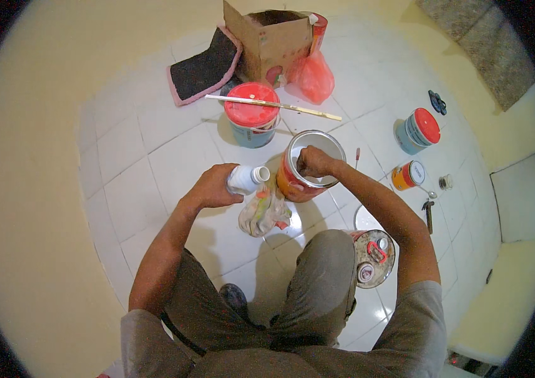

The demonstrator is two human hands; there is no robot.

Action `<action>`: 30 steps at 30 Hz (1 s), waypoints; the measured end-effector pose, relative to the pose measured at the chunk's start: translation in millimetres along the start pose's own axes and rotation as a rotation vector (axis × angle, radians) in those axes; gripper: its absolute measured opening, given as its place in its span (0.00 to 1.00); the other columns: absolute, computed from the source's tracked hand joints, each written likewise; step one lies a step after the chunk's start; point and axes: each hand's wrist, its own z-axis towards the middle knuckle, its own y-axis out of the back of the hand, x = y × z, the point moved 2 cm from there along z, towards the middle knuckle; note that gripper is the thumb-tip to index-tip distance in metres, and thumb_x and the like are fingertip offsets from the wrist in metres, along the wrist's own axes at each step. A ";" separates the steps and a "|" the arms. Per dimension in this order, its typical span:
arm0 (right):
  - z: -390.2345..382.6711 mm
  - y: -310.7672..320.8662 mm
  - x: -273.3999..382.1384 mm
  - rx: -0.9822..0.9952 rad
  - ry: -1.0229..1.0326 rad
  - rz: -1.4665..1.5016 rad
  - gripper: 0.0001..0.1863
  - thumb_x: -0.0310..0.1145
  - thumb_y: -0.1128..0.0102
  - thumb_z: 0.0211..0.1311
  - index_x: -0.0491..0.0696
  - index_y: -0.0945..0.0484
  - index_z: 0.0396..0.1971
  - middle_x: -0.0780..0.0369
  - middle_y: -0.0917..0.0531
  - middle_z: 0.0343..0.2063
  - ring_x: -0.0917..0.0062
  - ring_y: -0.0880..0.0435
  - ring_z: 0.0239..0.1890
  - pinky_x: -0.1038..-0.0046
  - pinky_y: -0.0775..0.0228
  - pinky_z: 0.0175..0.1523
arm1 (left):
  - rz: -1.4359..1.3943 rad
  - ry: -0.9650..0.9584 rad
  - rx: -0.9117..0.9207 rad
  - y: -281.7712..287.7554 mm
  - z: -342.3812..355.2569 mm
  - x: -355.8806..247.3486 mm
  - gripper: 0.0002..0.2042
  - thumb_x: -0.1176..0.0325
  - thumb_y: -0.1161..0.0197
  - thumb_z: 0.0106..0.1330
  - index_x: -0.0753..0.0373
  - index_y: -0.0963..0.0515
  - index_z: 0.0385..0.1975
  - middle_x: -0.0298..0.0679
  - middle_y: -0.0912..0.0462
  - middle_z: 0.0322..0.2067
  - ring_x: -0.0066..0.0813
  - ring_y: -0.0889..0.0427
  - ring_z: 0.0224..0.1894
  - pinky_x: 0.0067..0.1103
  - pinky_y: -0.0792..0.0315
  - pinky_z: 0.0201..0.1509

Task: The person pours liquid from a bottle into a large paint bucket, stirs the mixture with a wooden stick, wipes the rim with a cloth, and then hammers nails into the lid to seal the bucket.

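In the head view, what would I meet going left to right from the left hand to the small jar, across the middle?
Left hand → white bottle → large open can → red-handled tool → small yellow can → small jar.

from the person's head, a wide fisheye looks steeply down and forward over the lap (229, 315), with the left hand (216, 186) and right hand (319, 162) close below, the floor (368, 69) reaching farther off, and the wall (34, 164) bending toward a dark round rim.
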 end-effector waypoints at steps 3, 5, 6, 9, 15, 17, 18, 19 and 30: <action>2.8 2.5 0.1 -0.052 0.100 0.063 0.11 0.37 0.26 0.43 0.45 0.12 0.24 0.51 0.12 0.30 0.54 0.12 0.38 0.57 0.21 0.45 | -0.007 -0.016 -0.004 -1.9 0.6 2.9 0.31 0.66 0.19 0.41 0.64 0.19 0.50 0.49 0.14 0.47 0.49 0.15 0.51 0.38 0.23 0.59; 0.1 4.6 -6.3 -0.118 0.124 0.153 0.10 0.36 0.24 0.42 0.47 0.10 0.25 0.54 0.12 0.26 0.58 0.12 0.32 0.60 0.21 0.42 | -0.005 -0.088 0.016 -4.2 5.3 2.9 0.32 0.65 0.20 0.44 0.63 0.23 0.53 0.51 0.14 0.47 0.51 0.15 0.51 0.40 0.23 0.59; -1.5 6.6 -5.2 -0.118 0.126 0.156 0.10 0.36 0.24 0.42 0.47 0.10 0.25 0.54 0.12 0.26 0.58 0.12 0.32 0.60 0.21 0.42 | -0.003 -0.086 0.017 -4.7 5.4 0.8 0.32 0.65 0.20 0.44 0.63 0.23 0.53 0.51 0.14 0.47 0.51 0.15 0.51 0.40 0.23 0.59; -8.2 13.5 -4.0 -0.166 0.130 0.238 0.11 0.36 0.23 0.43 0.48 0.09 0.28 0.55 0.11 0.26 0.61 0.12 0.28 0.62 0.21 0.40 | 0.003 -0.007 -0.023 -8.8 8.3 -2.6 0.32 0.64 0.25 0.48 0.62 0.31 0.55 0.54 0.15 0.44 0.55 0.15 0.48 0.40 0.22 0.54; -28.3 22.3 -16.9 -0.252 0.105 0.261 0.09 0.37 0.23 0.48 0.49 0.09 0.28 0.56 0.11 0.28 0.63 0.11 0.30 0.62 0.21 0.41 | 0.031 0.008 -0.012 -20.2 23.8 -7.5 0.36 0.62 0.23 0.52 0.57 0.40 0.55 0.57 0.18 0.48 0.60 0.17 0.52 0.44 0.22 0.55; -33.3 33.1 -8.8 -0.303 0.079 0.172 0.09 0.39 0.24 0.50 0.52 0.09 0.30 0.58 0.10 0.32 0.64 0.11 0.34 0.62 0.21 0.44 | 0.013 0.013 -0.107 -19.5 22.4 -5.6 0.37 0.57 0.21 0.55 0.57 0.40 0.57 0.57 0.18 0.48 0.60 0.17 0.53 0.44 0.23 0.56; -37.6 37.8 -6.9 -0.306 0.080 0.171 0.09 0.39 0.24 0.50 0.52 0.09 0.30 0.58 0.10 0.32 0.64 0.11 0.34 0.62 0.21 0.44 | 0.015 0.012 -0.109 -19.8 23.1 -8.4 0.37 0.57 0.21 0.55 0.57 0.40 0.57 0.57 0.18 0.48 0.60 0.17 0.53 0.44 0.23 0.56; -41.3 41.8 -6.0 -0.293 0.009 0.209 0.09 0.39 0.24 0.51 0.53 0.09 0.31 0.59 0.10 0.33 0.64 0.11 0.35 0.62 0.21 0.44 | -0.009 0.005 -0.145 -19.3 23.6 -11.0 0.38 0.55 0.21 0.55 0.58 0.40 0.58 0.57 0.18 0.49 0.58 0.17 0.53 0.44 0.23 0.57; -88.2 72.7 -26.7 -0.391 -0.112 0.340 0.10 0.38 0.24 0.53 0.50 0.09 0.33 0.58 0.10 0.32 0.67 0.11 0.33 0.65 0.21 0.43 | -0.181 -0.132 -0.232 -23.6 36.5 -27.5 0.37 0.53 0.17 0.50 0.61 0.23 0.59 0.46 0.15 0.52 0.41 0.16 0.55 0.35 0.24 0.60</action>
